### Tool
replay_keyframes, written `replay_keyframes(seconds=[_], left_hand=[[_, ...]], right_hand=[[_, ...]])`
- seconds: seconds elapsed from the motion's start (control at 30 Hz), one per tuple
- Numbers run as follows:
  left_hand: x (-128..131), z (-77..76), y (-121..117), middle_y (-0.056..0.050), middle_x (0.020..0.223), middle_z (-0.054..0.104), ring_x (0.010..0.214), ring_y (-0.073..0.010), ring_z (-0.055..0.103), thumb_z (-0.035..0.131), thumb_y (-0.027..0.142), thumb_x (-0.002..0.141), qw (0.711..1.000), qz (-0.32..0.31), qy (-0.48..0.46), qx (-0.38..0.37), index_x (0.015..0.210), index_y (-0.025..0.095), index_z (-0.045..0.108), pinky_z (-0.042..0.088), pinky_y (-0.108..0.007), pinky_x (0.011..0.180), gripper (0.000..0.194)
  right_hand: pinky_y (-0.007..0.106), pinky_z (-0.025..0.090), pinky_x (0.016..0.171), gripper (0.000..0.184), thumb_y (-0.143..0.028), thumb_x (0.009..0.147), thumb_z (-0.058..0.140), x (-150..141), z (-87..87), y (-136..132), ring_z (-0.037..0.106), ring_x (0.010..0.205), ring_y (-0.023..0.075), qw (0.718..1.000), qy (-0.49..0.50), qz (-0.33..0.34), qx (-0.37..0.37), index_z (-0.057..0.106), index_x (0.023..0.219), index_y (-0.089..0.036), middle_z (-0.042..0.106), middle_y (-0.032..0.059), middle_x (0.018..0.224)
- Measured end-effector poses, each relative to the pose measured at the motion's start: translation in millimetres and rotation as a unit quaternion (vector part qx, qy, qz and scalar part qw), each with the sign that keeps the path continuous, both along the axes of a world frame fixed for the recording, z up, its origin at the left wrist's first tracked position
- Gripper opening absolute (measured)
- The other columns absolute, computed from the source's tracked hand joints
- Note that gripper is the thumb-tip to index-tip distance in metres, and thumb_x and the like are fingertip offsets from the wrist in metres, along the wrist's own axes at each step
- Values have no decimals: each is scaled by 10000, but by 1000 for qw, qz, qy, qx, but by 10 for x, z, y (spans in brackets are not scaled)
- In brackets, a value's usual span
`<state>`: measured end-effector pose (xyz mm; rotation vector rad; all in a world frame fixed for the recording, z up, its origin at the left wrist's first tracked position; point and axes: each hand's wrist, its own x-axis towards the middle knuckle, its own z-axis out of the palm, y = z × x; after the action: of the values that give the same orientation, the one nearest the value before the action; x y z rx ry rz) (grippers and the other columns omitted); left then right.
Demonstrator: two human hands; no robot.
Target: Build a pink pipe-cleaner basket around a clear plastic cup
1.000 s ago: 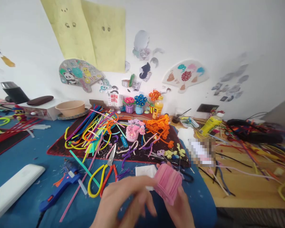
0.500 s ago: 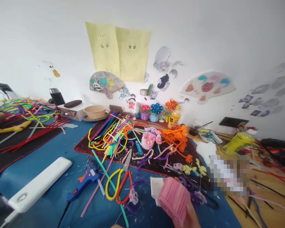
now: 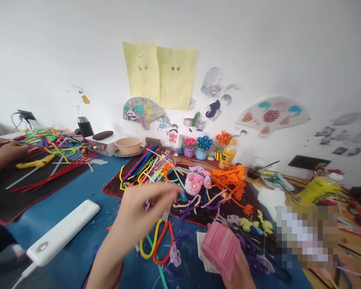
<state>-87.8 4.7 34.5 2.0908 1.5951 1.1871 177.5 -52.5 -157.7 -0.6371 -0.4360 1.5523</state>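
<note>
My right hand [image 3: 240,269] is closed around a pink ribbed pot [image 3: 220,245] made of chenille stems, held tilted at the front; white paper [image 3: 202,247] shows beside and behind it. My left hand [image 3: 149,206] reaches over the middle of the mat, its slightly blurred fingers stretched to the right, with nothing visible in them. Below it are scissors [image 3: 170,243] with yellow and red handles, partly covered by the hand. Just past its fingertips lies a small blue packet-like item [image 3: 183,196], near a light pink flower pot [image 3: 193,184]. Purple flowers [image 3: 175,255] lie by the scissors.
Chenille stems [image 3: 144,164] and orange flowers [image 3: 231,180] cover the dark mat [image 3: 114,186]. A white box-shaped device [image 3: 63,233] lies left. A co-worker's hands [image 3: 10,154] are at far left. Bottles [image 3: 228,154] and finished flower pots [image 3: 201,152] stand along the wall.
My left hand has come up from the bottom edge to above the mat, hiding the glue gun. The pink pot stays in my right hand. The co-worker's hands show more now.
</note>
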Motion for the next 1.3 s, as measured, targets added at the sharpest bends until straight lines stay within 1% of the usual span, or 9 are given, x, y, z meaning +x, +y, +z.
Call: replay_keyframes(seconds=[0.1,0.17,0.3,0.43,0.63,0.8,1.0,1.2,1.3], left_hand=[[-92,-111,433,-43,1006,685,872,-174,666,578,374,946,975,120,135,-129,1068,162,644,565,-387,801,253],[-143,-275,678,-62,1102,668,963,-197,658,597,365,935,949,167,195,-186,1114,167,629,556,-418,848,269],[-99,-635,859,-86,1234,620,1043,-225,640,614,364,924,906,171,283,-266,1225,176,579,554,-446,874,356],[17,-785,828,-91,1244,615,1055,-230,636,612,364,925,886,172,320,-288,1233,175,575,551,-452,881,363],[-20,-632,819,-87,1239,618,1052,-228,636,611,366,925,889,166,315,-288,1227,177,578,551,-451,881,357],[-153,-466,789,-80,1217,629,1031,-218,643,605,370,929,915,111,271,-278,1206,183,591,554,-433,871,335],[-171,-427,693,-78,1193,639,1007,-211,649,597,374,933,942,65,214,-248,1190,175,597,558,-430,861,325],[112,-407,398,-22,919,698,811,-162,667,559,344,956,960,-46,149,-231,1029,162,661,555,-372,789,222],[391,-432,120,0,845,730,790,-169,676,530,251,941,962,-118,106,-220,991,219,713,532,-320,798,193]], right_hand=[[557,453,1040,529,-513,788,749,-5,-3,21,606,1231,317,1000,9,-1,5,613,1284,-391,637,54,1369],[539,433,1069,533,-510,807,730,-14,-9,24,600,1244,302,1000,10,-11,-1,593,1307,-387,638,53,1370],[561,458,1040,653,-480,773,770,-22,-30,32,611,1226,331,1000,0,-26,1,543,1368,-334,634,110,1367],[593,477,1015,569,-482,815,720,20,-106,20,613,1227,351,999,-9,-34,-4,587,1338,-302,650,121,1341],[613,436,1068,460,-397,808,728,105,-285,-59,574,1283,327,995,-57,-66,-42,669,1252,-293,729,89,1210],[540,443,1088,415,-353,771,750,122,-358,-95,494,1365,272,992,-71,-81,-62,703,1183,-332,723,42,1229],[567,448,1079,430,-410,807,709,90,-407,-76,548,1314,299,993,-39,-84,-76,686,1222,-303,715,56,1243],[612,398,1101,579,-545,777,738,72,-398,31,604,1244,332,993,-11,-70,-96,643,1283,-280,739,78,1195],[582,427,1087,519,-539,752,769,57,-355,69,632,1208,327,996,-1,-64,-61,678,1215,-325,744,61,1183]])
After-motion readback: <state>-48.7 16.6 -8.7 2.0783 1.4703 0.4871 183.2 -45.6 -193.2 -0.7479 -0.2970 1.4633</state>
